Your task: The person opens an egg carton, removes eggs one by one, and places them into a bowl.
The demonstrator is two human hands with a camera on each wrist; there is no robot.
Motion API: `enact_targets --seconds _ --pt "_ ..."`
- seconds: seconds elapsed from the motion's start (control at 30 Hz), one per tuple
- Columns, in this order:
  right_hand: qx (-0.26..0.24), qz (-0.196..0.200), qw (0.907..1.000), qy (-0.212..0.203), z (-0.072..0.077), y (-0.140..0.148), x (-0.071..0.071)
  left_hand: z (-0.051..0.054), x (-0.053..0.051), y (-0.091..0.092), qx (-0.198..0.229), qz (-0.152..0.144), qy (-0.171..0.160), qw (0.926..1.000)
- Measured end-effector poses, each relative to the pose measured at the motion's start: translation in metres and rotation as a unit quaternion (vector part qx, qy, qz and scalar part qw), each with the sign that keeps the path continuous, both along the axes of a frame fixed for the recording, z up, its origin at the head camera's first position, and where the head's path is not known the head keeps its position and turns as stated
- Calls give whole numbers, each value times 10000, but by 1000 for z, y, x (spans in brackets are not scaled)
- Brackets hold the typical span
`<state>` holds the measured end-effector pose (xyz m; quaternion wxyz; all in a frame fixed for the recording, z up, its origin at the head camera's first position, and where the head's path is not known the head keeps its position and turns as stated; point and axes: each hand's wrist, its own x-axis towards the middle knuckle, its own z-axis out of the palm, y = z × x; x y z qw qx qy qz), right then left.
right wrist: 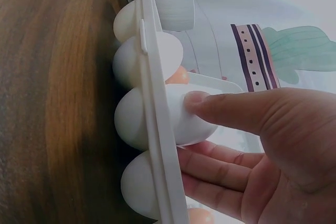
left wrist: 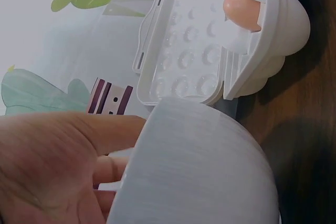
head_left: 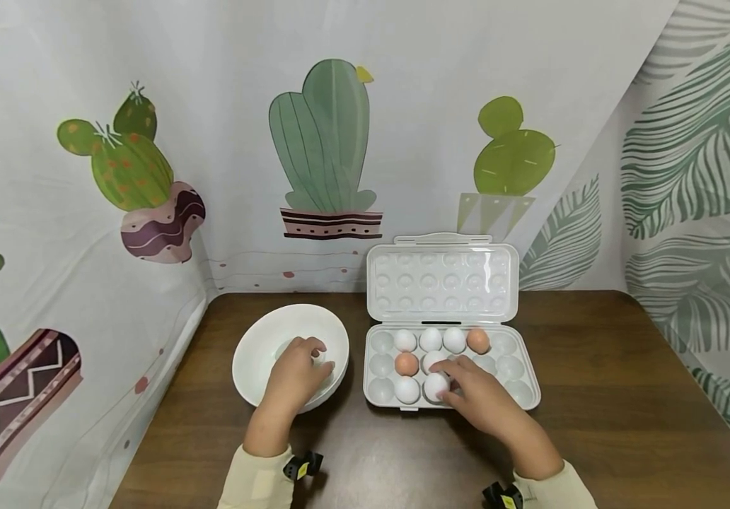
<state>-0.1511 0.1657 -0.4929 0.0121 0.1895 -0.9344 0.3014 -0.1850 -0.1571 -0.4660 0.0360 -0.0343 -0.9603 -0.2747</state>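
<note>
Right wrist: right hand point(right wrist: 283, 156) pinching white egg point(right wrist: 190, 121) in egg carton point(right wrist: 161, 77), likely seating or lifting; next move calling for gentleness. Left hand point(head_left: 291, 380) grip: can't tell.

Carton point(head_left: 443, 283) in high head, close wrist views

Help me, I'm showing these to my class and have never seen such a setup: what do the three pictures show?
There is no robot, only a person working barehanded. The widest picture comes from a camera worn on the head, looking forward and down; the other two come from wrist cameras, one per arm. On the brown wood-grain table stand a white bowl and an open, lidded egg box holding white eggs and brown eggs. The right hand pinches a front-row white egg. The left hand reaches into the bowl; whether it holds anything there, I cannot tell.
</note>
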Motion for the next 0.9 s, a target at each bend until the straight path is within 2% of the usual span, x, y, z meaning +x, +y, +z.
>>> enact_targets --seconds 0.27,0.43,0.53,0.9 --pt "-173 55 9998 -45 2 2 0 2 2 13 431 -153 355 9983" --pt "-251 -30 9997 -70 3 3 0 2 4 23 610 -414 760 9944" --pt "-309 -11 9995 -58 3 4 -1 1 6 28 690 -547 881 9922" --pt "-599 100 9967 534 1 4 -4 -1 11 43 647 -977 1029 9878"
